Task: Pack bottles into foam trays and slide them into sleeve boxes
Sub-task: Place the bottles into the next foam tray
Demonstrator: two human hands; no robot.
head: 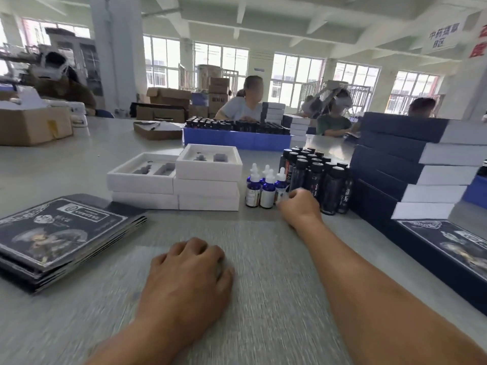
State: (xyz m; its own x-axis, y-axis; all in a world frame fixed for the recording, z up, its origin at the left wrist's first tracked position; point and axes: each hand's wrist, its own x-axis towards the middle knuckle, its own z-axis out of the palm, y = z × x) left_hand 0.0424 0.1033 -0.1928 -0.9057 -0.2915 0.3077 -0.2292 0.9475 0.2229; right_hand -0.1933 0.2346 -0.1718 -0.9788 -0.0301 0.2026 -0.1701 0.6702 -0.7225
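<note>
One head-worn wide-angle view looks forward and slightly down across the table (79, 159), near edge closest, hands close below, far edge and windows (297, 77) beyond.

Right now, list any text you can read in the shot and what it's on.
"中药提取 园区": white hanging sign, top right; second line uncertain.
Red characters at the right edge: cropped, unreadable.
Flat sleeve boxes, left: print blurred.
Dark bottles: label too blurred.
Dropper bottles: labels too small.
Cardboard cartons behind: print unreadable.
</note>
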